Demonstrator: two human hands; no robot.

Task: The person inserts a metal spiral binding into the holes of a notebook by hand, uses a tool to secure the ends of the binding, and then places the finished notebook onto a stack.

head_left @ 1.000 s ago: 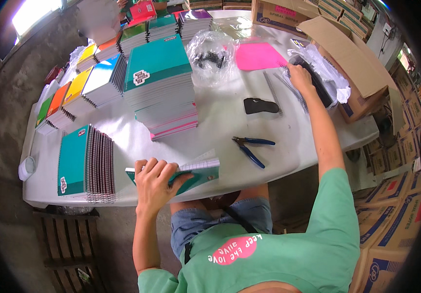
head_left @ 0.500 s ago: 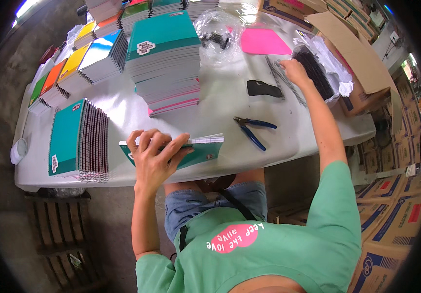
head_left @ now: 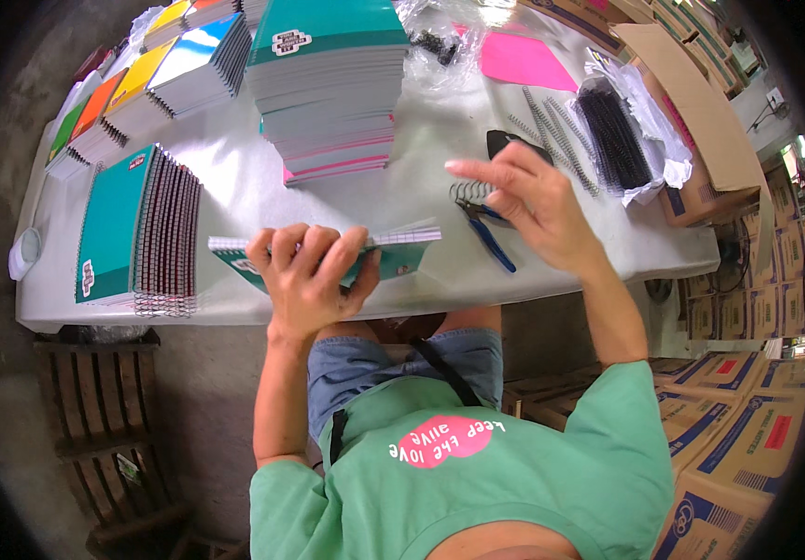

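Two bare hands work at the near edge of a white-covered table point(head_left: 234, 201): the left hand point(head_left: 304, 275) is clenched over a teal-covered unbound notebook block point(head_left: 393, 254), holding it on edge at the table's six o'clock side, punched white pages uppermost. The right hand point(head_left: 528, 201), at about two o'clock from the block, pinches a short silver wire spiral coil point(head_left: 468, 191) between thumb and fingertips, the other fingers spread. Blue-handled pliers point(head_left: 491, 241) lie just beneath that hand. To do this step well, the block likely wants squaring so the holes line up, the coil's free end meeting the first hole at a slant. The block looks thin, its cover teal and page edges white. At eleven o'clock rises a tall stack of teal spiral notebooks point(head_left: 328, 84); at one o'clock, a bundle of black coils point(head_left: 612, 135) in clear plastic
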